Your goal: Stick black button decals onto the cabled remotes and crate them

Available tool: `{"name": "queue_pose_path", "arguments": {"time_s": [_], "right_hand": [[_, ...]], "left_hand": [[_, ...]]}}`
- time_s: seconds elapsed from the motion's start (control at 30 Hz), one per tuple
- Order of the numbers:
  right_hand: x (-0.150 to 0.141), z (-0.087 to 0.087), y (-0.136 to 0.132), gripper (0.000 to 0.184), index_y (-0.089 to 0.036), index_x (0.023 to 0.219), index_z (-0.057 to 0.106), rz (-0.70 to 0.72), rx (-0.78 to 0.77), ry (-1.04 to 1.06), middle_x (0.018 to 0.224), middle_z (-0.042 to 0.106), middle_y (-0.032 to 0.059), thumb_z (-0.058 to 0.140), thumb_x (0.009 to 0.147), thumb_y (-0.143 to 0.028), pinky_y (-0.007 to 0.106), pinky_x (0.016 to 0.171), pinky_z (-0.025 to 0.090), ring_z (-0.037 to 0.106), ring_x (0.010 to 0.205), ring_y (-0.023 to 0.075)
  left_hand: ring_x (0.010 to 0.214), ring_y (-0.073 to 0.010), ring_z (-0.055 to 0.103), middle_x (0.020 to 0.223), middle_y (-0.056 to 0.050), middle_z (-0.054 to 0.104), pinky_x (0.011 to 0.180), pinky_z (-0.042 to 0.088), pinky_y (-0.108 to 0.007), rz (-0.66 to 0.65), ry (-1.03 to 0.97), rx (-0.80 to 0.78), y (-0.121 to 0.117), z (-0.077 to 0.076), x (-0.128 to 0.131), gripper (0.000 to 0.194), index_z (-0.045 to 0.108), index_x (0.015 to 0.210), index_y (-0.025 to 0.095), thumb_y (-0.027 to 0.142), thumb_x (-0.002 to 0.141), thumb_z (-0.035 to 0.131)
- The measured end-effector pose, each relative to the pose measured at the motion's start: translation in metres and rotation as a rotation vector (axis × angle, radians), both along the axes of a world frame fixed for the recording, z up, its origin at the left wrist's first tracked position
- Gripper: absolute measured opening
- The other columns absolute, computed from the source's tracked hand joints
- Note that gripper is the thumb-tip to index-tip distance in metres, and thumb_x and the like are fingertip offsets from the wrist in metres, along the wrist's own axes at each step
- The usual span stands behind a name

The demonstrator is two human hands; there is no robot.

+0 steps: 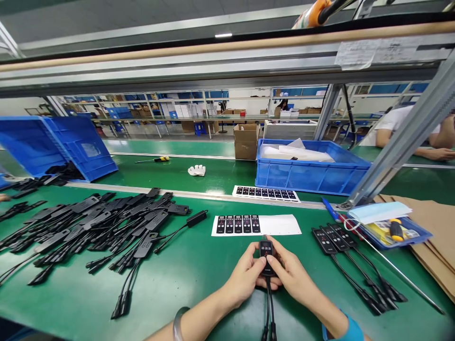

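Observation:
Both hands hold one black cable controller (pixel 266 253) near the front of the bench, its two leads hanging toward me. My left hand (pixel 245 272) wraps its left side, and my right hand (pixel 287 270) grips the right side. Both thumbs press on its front, which bears a label with white and red marks. Just beyond lies a white label sheet (pixel 279 225) with several black labels at its left end. To the right rest three labelled controllers (pixel 336 239) side by side. A large pile of black controllers with cables (pixel 103 222) spreads out on the left.
Another label sheet (pixel 266 193) lies before a blue bin (pixel 309 175). Blue crates (pixel 81 147) stand at left. A screwdriver (pixel 161 159), white glove (pixel 197 170), cardboard box (pixel 246 142), small blue tray (pixel 423 234) and long metal rod (pixel 401 272) lie around. A person's arm (pixel 433 154) shows far right.

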State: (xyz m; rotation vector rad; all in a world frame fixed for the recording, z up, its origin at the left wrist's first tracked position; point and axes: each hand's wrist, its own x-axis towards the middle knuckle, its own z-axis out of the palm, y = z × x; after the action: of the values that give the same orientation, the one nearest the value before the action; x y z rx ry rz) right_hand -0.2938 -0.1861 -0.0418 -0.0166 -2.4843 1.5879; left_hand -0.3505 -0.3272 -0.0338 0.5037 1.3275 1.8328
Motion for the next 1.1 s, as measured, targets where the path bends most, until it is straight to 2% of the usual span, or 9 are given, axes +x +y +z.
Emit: {"name": "queue_pose_path", "arguments": {"time_s": [0.17, 0.27, 0.37, 0.47, 0.53, 0.63, 0.7, 0.93, 1.1], "right_hand": [[0.001, 0.002, -0.008, 0.059, -0.023, 0.145, 0.027, -0.066, 0.189, 0.050, 0.129, 0.051, 0.0117, 0.044, 0.090, -0.034, 0.041, 0.096, 0.047, 0.052, 0.116, 0.0248], [0.001, 0.002, -0.005, 0.068, -0.023, 0.146, 0.022, -0.079, 0.347, 0.105, 0.127, 0.047, 0.0123, 0.050, 0.085, -0.028, 0.037, 0.087, 0.052, 0.053, 0.111, 0.0248], [-0.001, 0.001, 0.011, 0.059, -0.019, 0.142, 0.030, -0.212, 0.580, 0.165, 0.118, 0.050, 0.0135, 0.045, 0.085, -0.022, 0.041, 0.090, 0.050, 0.053, 0.106, 0.0266], [0.000, -0.001, 0.037, 0.052, -0.006, 0.132, 0.043, -0.416, 0.867, 0.071, 0.105, 0.052, 0.0186, 0.045, 0.081, -0.017, 0.044, 0.081, 0.050, 0.055, 0.094, 0.0310], [0.001, -0.001, 0.053, 0.047, 0.000, 0.123, 0.051, -0.508, 1.055, -0.045, 0.098, 0.053, 0.0214, 0.045, 0.077, -0.012, 0.046, 0.072, 0.050, 0.055, 0.087, 0.0338], [0.002, -0.002, 0.067, 0.048, -0.004, 0.119, 0.056, -0.602, 1.222, -0.107, 0.100, 0.055, 0.0231, 0.044, 0.073, -0.002, 0.048, 0.068, 0.046, 0.054, 0.088, 0.0368], [-0.001, -0.001, 0.066, 0.049, -0.009, 0.120, 0.057, -0.592, 1.189, -0.053, 0.105, 0.056, 0.0207, 0.041, 0.074, 0.000, 0.047, 0.070, 0.045, 0.054, 0.091, 0.0347], [-0.023, 0.001, 0.033, 0.035, -0.021, 0.115, 0.059, -0.217, 0.807, 0.075, 0.108, 0.057, 0.0118, 0.041, 0.086, -0.015, 0.042, 0.083, 0.044, 0.052, 0.100, 0.0266], [-0.040, -0.001, 0.026, 0.031, -0.018, 0.111, 0.061, -0.163, 0.752, 0.014, 0.103, 0.058, 0.0123, 0.045, 0.084, -0.015, 0.042, 0.082, 0.045, 0.054, 0.096, 0.0279]], "left_hand": [[0.076, -0.0196, 0.068, 0.094, -0.007, 0.067, 0.071, 0.052, -0.033, 0.049, -0.060, 0.016, 0.002, 0.001, -0.001, 0.047, 0.040, 0.114, 0.020, 0.049, 0.081, 0.058], [0.086, -0.0220, 0.067, 0.102, -0.010, 0.066, 0.079, 0.051, -0.039, 0.009, -0.016, 0.024, -0.001, 0.003, -0.006, 0.052, 0.037, 0.126, 0.020, 0.052, 0.087, 0.046], [0.100, -0.0260, 0.061, 0.113, -0.013, 0.063, 0.092, 0.045, -0.047, 0.042, 0.475, -0.183, -0.009, 0.002, -0.018, 0.051, 0.043, 0.129, 0.020, 0.048, 0.087, 0.046], [0.131, -0.0332, 0.037, 0.139, -0.015, 0.046, 0.110, 0.023, -0.055, 0.153, 1.019, -0.492, -0.017, -0.002, -0.034, 0.048, 0.048, 0.130, 0.020, 0.035, 0.084, 0.053], [0.137, -0.0366, 0.023, 0.145, -0.016, 0.037, 0.111, 0.014, -0.059, 0.156, 1.149, -0.646, -0.021, -0.004, -0.040, 0.049, 0.048, 0.130, 0.017, 0.031, 0.084, 0.052], [0.134, -0.0385, 0.029, 0.140, -0.017, 0.043, 0.109, 0.019, -0.061, 0.133, 1.221, -0.758, -0.022, -0.002, -0.037, 0.042, 0.053, 0.125, 0.017, 0.028, 0.085, 0.050], [0.130, -0.0380, 0.036, 0.135, -0.016, 0.049, 0.106, 0.025, -0.060, 0.107, 1.283, -0.824, -0.022, 0.002, -0.030, 0.037, 0.055, 0.122, 0.017, 0.026, 0.086, 0.046], [0.118, -0.0366, 0.045, 0.126, -0.015, 0.055, 0.098, 0.036, -0.055, 0.004, 1.408, -0.939, -0.023, 0.009, -0.013, 0.038, 0.058, 0.114, 0.016, 0.014, 0.087, 0.032], [0.114, -0.0361, 0.047, 0.122, -0.015, 0.057, 0.097, 0.035, -0.056, 0.003, 1.387, -0.937, -0.023, 0.011, -0.015, 0.039, 0.058, 0.112, 0.017, 0.009, 0.083, 0.033]]}}
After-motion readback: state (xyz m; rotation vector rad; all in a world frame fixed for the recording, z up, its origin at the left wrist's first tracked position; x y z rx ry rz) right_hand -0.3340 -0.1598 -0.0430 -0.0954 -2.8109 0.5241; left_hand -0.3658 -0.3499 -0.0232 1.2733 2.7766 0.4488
